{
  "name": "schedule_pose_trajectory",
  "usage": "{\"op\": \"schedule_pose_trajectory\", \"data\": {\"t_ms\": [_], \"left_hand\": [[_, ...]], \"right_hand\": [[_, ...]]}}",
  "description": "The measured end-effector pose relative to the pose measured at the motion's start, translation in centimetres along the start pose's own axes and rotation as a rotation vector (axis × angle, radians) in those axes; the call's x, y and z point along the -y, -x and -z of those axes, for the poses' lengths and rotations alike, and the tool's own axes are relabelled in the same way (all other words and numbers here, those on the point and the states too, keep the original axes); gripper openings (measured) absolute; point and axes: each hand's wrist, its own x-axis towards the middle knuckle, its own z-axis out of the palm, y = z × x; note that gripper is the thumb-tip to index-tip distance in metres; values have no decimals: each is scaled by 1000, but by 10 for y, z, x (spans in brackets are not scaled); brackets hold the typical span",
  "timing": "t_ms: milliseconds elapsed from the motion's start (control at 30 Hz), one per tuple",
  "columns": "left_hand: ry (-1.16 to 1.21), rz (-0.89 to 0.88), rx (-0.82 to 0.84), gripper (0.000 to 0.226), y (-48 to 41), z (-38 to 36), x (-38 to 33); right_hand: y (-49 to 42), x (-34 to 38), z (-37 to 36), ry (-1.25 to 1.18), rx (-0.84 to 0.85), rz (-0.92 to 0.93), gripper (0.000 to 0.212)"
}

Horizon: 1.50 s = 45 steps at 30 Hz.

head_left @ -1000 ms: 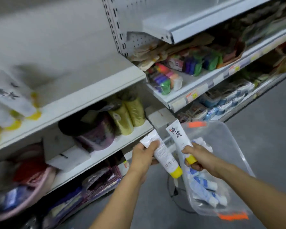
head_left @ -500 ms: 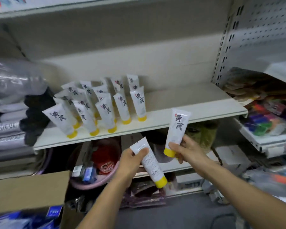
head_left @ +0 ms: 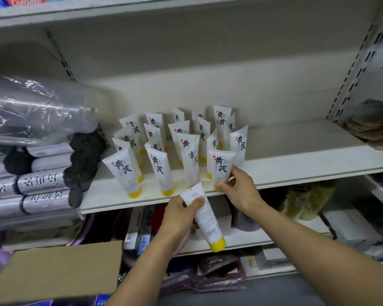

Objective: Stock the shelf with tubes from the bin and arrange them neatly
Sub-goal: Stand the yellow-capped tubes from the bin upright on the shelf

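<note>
Several white tubes with yellow caps [head_left: 157, 171] stand cap-down in rows on the white shelf [head_left: 296, 171]. My right hand [head_left: 239, 188] pinches the lower end of one upright tube [head_left: 222, 166] at the shelf's front edge, at the right end of the front row. My left hand [head_left: 179, 215] grips a second tube [head_left: 205, 217] below the shelf edge, tilted with its yellow cap pointing down and right and its printed back facing me. The bin is out of view.
Plastic-wrapped rolls and dark bundles [head_left: 42, 180] crowd the shelf's left end. The shelf's right half is bare. A cardboard box [head_left: 60, 270] sits at lower left. Lower shelves [head_left: 263, 239] hold mixed goods. A pegboard upright [head_left: 349, 85] bounds the right side.
My view swung from the bin to the shelf. My right hand carried its tube up and now holds it standing at the front row's right end. The left hand rose slightly with its tube.
</note>
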Motion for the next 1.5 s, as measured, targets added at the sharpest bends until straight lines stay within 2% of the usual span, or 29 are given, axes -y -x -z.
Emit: {"op": "schedule_pose_trajectory", "data": {"t_ms": [333,667,733,767,800,867,933,1000,1100,1233,1300,1367,1433,1500], "left_hand": [[27,21,51,16,-15,-8,3],[-60,-8,42,10,-18,-19,6],[-94,-33,45,8,-16,-21,7],[-105,-43,56,7,-15,-23,7],[-108,-49,74,6,-13,-24,5],[-82,-44,105,9,-11,-30,-1],[-41,-36,125,12,-11,-38,-7],[-31,-56,152,12,-11,-45,-15],[-42,-121,178,7,-12,-55,-24],[-20,-194,173,15,-11,-63,-32],[-1,-200,172,20,-10,-64,-35],[-34,-190,160,22,-10,-62,-35],[-67,-172,142,21,-10,-59,-32],[-73,-143,131,19,-10,-57,-29]], "right_hand": [[-11,3,0,112,9,-2,29],[0,8,4,137,-11,-58,44],[14,7,9,248,-80,-62,38],[21,6,12,260,-63,-69,32],[26,3,16,188,18,-82,28],[38,-2,32,-76,328,-164,27],[46,-3,49,-135,595,-209,26],[49,-3,59,-116,663,-205,18],[46,-2,64,-140,608,-192,17],[38,-7,72,38,530,-45,20],[33,-12,76,79,409,19,23],[27,-18,78,69,218,60,32],[19,-19,80,64,25,40,35],[9,-16,80,46,-80,24,33]]}}
